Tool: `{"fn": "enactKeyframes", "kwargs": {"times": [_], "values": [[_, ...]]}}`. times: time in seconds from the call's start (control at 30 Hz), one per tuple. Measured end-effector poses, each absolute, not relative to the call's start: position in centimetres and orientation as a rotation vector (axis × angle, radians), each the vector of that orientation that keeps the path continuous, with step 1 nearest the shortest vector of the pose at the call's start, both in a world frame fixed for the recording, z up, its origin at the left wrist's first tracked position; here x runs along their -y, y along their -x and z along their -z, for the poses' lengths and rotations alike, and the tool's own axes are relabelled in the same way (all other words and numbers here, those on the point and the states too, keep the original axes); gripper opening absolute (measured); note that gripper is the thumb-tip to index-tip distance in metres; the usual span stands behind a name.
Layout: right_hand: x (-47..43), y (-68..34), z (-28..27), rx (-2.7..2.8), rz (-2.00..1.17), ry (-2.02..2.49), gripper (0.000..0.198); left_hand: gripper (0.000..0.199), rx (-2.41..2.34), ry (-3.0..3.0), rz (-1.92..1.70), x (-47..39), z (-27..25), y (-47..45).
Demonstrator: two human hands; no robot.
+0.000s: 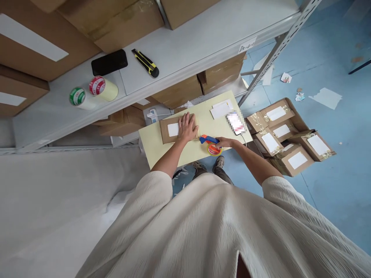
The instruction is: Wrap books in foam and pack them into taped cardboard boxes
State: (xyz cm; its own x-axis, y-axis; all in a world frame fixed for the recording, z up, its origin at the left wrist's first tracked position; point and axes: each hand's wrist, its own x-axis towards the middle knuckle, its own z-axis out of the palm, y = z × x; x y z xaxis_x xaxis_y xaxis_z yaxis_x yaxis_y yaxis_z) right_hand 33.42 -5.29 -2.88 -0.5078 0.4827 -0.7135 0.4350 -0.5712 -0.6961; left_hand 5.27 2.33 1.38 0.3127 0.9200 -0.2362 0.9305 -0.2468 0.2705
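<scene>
A small brown cardboard box (165, 131) with a white label lies on the pale yellow table (152, 148). My left hand (188, 127) rests flat on top of the box, its fingers stretched out. In my right hand (225, 142) is a blue and orange tape dispenser (211, 139) with a roll of tape on it. The dispenser's front end is close to the right end of the box; whether it touches cannot be made out. Shiny tape shows along that end of the box.
White papers (222, 109) and a phone (236, 122) with a cable lie on the table. At right, a larger carton (298, 114) holds several labelled boxes. The shelf (185, 46) ahead bears tape rolls (104, 88), a black phone (109, 62), a box cutter (145, 63) and large cartons.
</scene>
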Motion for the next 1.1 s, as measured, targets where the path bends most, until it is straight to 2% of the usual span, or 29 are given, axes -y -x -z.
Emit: {"fn": "enactKeyframes", "kwargs": {"times": [0.17, 0.4, 0.6, 0.8, 1.03, 1.1], "values": [[2.4, -32.7, 3.5, 1.698, -2.318, 1.584, 0.042, 0.081, -1.635, -2.233, 0.013, -2.3, -1.2, -4.9], [-2.0, -33.2, 1.8, 2.164, -2.143, 1.666, 0.046, 0.078, -1.62, -2.245, -0.007, -2.3, -0.7, -4.8], [-2.6, -31.2, 0.3, 2.536, -2.061, 1.662, 0.034, 0.078, -1.616, -2.252, -0.034, -2.3, -0.6, -4.7], [-0.4, -33.2, 0.3, 2.394, -1.978, 1.737, 0.035, 0.072, -1.62, -2.249, -0.084, -2.4, -0.2, -4.5], [1.0, -38.8, -2.9, 1.824, -1.8, 1.903, 0.063, 0.07, -1.809, -2.114, -0.204, -1.4, 0.7, -4.9], [1.4, -39.2, -5.0, 1.631, -1.748, 1.891, 0.063, 0.071, -1.911, -2.032, -0.238, -0.8, 0.9, -4.8]]}}
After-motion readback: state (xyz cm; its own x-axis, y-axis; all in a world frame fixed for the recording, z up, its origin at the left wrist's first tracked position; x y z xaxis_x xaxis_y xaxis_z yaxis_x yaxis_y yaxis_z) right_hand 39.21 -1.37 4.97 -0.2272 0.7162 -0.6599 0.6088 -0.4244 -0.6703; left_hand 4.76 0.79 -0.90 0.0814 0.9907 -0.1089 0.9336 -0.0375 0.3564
